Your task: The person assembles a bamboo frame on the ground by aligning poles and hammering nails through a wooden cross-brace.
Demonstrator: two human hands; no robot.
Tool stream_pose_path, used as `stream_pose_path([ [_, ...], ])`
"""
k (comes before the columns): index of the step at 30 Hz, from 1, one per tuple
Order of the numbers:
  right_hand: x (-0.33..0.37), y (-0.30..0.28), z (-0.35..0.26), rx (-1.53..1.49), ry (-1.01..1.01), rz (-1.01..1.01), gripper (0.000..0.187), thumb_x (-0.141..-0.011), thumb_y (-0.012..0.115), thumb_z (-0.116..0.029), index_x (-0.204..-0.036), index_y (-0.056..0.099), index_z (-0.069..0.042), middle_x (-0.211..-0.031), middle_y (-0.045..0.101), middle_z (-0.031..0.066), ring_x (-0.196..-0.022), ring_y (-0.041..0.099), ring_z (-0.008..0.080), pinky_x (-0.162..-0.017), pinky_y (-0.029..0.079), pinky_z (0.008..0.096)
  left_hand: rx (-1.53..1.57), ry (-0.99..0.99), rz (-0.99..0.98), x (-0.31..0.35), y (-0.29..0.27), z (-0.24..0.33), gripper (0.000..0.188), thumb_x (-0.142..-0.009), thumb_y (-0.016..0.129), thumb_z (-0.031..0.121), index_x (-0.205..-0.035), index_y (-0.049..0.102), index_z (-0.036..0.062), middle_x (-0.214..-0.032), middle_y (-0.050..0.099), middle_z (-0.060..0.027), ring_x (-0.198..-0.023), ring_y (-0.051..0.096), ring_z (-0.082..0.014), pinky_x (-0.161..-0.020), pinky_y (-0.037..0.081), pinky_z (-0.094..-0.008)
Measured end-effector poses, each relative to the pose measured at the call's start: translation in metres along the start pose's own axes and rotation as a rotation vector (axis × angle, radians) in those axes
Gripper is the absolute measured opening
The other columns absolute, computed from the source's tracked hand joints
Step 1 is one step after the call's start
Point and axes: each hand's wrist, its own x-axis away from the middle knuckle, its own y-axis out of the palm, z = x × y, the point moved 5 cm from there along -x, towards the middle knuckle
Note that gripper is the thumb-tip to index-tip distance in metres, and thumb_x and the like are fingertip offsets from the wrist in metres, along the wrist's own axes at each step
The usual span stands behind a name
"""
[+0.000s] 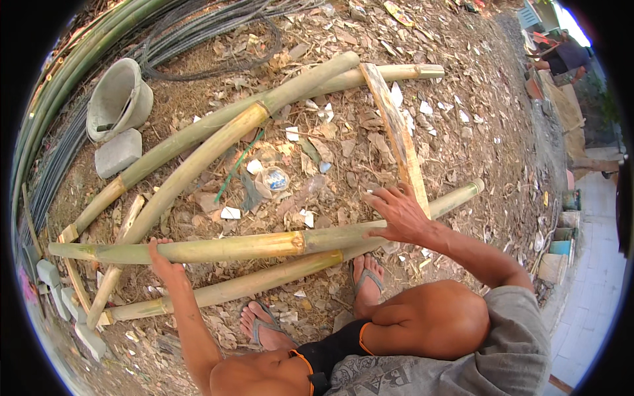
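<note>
Outdoor ground (489, 132), brown earth strewn with dry leaves and white scraps, spreads across the view; along its right edge runs a row of pot-like containers (562, 247), some teal, some beige; beyond them lies pale paving (598, 264) with visible joint lines; past the ground's upper right corner stands dark green foliage (596, 99), and a patch of bright daylight (574, 26) glares at the rim.
</note>
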Motion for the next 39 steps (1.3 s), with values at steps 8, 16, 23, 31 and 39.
stream_pose_path([
  [8, -0.303, -0.012, -0.078, 0.121, -0.418, 0.387, 0.090, -0.085, 0.079, -0.062, -0.147, 0.054, -0.003, -0.140, 0.057, 0.0159, -0.135, 0.051, 0.0339, -0.110, 0.042, 0.0547, 0.086, -0.042, 0.114, 0.012, 0.001, 0.010, 0.020, -0.095, 0.079, 0.019, -0.100, 0.065, 0.0072, -0.090, 0.066, -0.0045, -0.084, 0.066, -0.0181, -0.079, 0.060, -0.0370],
  [16, -0.391, 0.019, -0.115, 0.157, -0.455, 0.266, 0.074, -0.081, 0.076, -0.074, -0.120, 0.070, -0.011, -0.123, 0.060, 0.0092, -0.118, 0.059, 0.0278, -0.096, 0.047, 0.0506, 0.073, -0.053, 0.052, 0.038, 0.007, 0.041, 0.019, -0.095, 0.078, 0.020, -0.097, 0.065, 0.0069, -0.089, 0.066, -0.0046, -0.084, 0.066, -0.0185, -0.081, 0.060, -0.0369],
  [23, -0.373, 0.031, -0.123, 0.158, -0.496, 0.417, 0.072, -0.077, 0.076, -0.074, -0.111, 0.070, -0.011, -0.112, 0.061, 0.0051, -0.102, 0.064, 0.0259, -0.084, 0.050, 0.0492, 0.067, -0.036, 0.044, 0.041, 0.013, 0.045, 0.020, -0.095, 0.079, 0.020, -0.098, 0.065, 0.0057, -0.090, 0.065, -0.0047, -0.085, 0.065, -0.0185, -0.082, 0.060, -0.0360],
  [31, -0.377, 0.036, -0.156, 0.022, -0.576, 0.260, 0.072, -0.080, 0.074, -0.075, -0.109, 0.073, -0.009, -0.111, 0.063, 0.0061, -0.109, 0.064, 0.0288, -0.085, 0.055, 0.0475, 0.071, -0.042, 0.027, 0.038, 0.019, 0.048, 0.025, -0.093, 0.082, 0.022, -0.101, 0.065, 0.0049, -0.089, 0.066, -0.0053, -0.084, 0.065, -0.0189, -0.081, 0.060, -0.0351],
  [39, -0.362, 0.046, -0.120, 0.007, -0.509, 0.229, 0.071, -0.080, 0.074, -0.075, -0.109, 0.073, -0.010, -0.111, 0.064, 0.0051, -0.106, 0.065, 0.0297, -0.083, 0.058, 0.0463, 0.080, -0.061, 0.054, 0.041, 0.027, 0.029, 0.026, -0.092, 0.084, 0.020, -0.103, 0.065, 0.0042, -0.091, 0.067, -0.0053, -0.084, 0.066, -0.0187, -0.081, 0.061, -0.0357],
])
